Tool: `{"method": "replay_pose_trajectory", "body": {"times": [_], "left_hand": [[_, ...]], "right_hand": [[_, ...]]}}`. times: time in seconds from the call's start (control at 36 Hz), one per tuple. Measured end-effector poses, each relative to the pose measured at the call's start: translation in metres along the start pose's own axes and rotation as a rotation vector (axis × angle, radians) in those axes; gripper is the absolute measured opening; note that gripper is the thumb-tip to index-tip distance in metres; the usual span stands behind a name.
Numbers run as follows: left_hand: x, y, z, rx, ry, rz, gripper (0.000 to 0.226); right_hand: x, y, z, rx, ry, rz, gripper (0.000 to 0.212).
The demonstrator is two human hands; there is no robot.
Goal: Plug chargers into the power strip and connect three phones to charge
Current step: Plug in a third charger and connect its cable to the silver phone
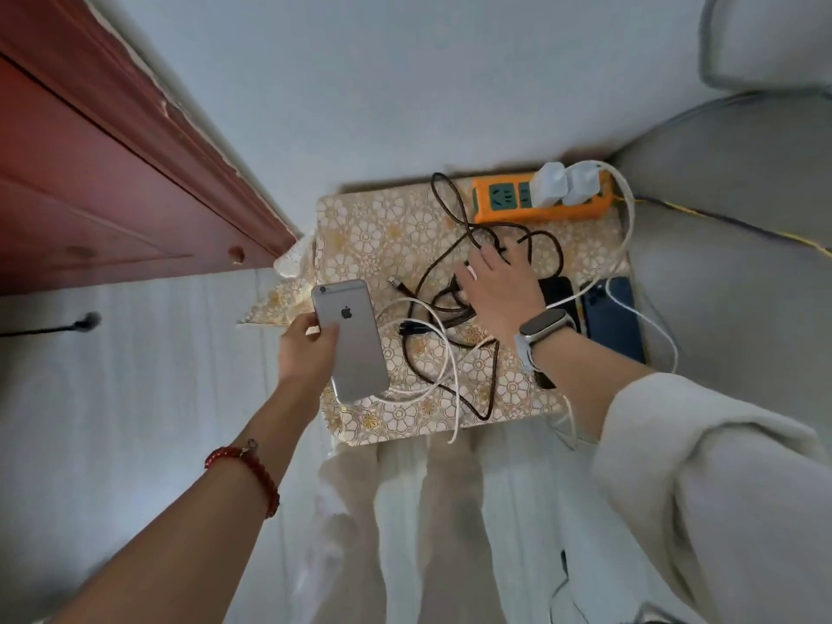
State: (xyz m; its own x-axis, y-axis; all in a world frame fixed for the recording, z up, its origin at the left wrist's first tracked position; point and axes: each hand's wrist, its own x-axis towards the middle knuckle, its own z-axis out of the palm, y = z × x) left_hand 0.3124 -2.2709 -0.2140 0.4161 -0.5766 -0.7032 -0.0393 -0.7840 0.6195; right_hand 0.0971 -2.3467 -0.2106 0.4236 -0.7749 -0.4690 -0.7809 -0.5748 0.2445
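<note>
My left hand (310, 349) grips a grey phone (351, 340) back side up, above the left front of the small table (396, 227). My right hand (499, 286) reaches into a tangle of black cables (450, 304) in the middle of the table; its fingertips are among the cables and the grip is hidden. An orange power strip (540, 204) lies at the back with two white chargers (567, 184) plugged in. A white cable (432, 326) loops across the table. A blue phone (617, 322) and a black phone (558, 292) lie at the right, partly behind my wrist.
The table carries a gold floral cloth that hangs over the front. A grey sofa (743, 218) stands right of the table. A red wooden door (112, 173) is at the left. Pale floor (135, 398) lies beside the table.
</note>
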Motion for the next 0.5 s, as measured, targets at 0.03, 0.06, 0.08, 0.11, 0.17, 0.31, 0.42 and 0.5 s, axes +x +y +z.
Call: {"method": "replay_pose_trajectory", "body": {"times": [0.03, 0.06, 0.08, 0.11, 0.17, 0.31, 0.42, 0.5], "left_hand": [[0.001, -0.001, 0.002, -0.008, 0.010, 0.001, 0.023], [0.002, -0.003, 0.004, -0.018, 0.021, 0.002, 0.023], [0.002, -0.003, 0.007, -0.030, 0.037, 0.001, 0.024], [0.001, -0.004, 0.008, -0.033, 0.048, 0.001, 0.024], [-0.002, -0.003, 0.009, -0.043, 0.067, 0.003, 0.021], [-0.013, 0.005, 0.009, -0.130, 0.142, -0.022, 0.019], [-0.020, 0.013, 0.006, -0.169, 0.188, -0.023, 0.009], [-0.022, 0.021, 0.009, -0.197, 0.206, -0.016, 0.009]], "right_hand": [[0.004, 0.002, 0.000, -0.010, -0.022, -0.004, 0.045], [0.006, 0.003, 0.001, -0.011, -0.037, -0.006, 0.046], [0.010, 0.006, 0.003, -0.011, -0.045, -0.015, 0.045], [0.012, 0.006, 0.003, -0.008, -0.048, -0.023, 0.041], [0.014, 0.009, 0.007, -0.024, 0.015, -0.059, 0.034], [0.007, 0.025, 0.007, -0.069, 0.213, -0.204, 0.023], [0.002, 0.049, -0.001, 0.151, 0.430, -0.200, 0.032], [0.008, 0.072, -0.011, 0.293, 0.439, -0.142, 0.037]]}}
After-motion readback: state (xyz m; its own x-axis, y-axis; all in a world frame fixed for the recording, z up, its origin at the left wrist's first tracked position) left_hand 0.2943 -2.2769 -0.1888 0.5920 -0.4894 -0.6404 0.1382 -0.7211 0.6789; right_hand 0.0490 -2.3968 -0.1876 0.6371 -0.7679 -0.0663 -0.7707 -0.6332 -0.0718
